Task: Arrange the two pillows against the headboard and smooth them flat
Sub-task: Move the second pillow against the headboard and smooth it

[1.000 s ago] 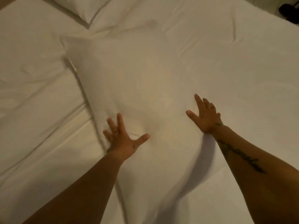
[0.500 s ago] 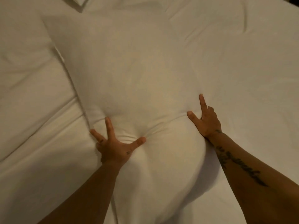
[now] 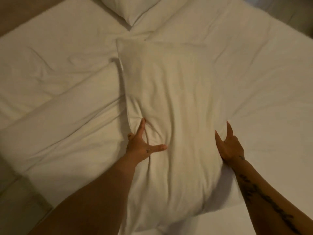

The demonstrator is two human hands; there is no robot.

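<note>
— Hands first: what are they doing?

— Both hands press on a plump white fabric pillow [image 3: 172, 119] lying lengthwise on the white-sheeted bed [image 3: 59, 92]. The left hand [image 3: 140, 146] sits on the pillow's left side, index finger and thumb spread wide, the fabric bunching into creases between them. The right hand [image 3: 228, 146] is set against the pillow's right edge, fingers extended; neither hand is closed around anything.

— And the other pillow?

— A second white pillow [image 3: 135, 9] shows only its corner at the top of the view, apart from the first. A brownish surface [image 3: 22, 12] borders the bed at upper left; I cannot tell what it is.
</note>
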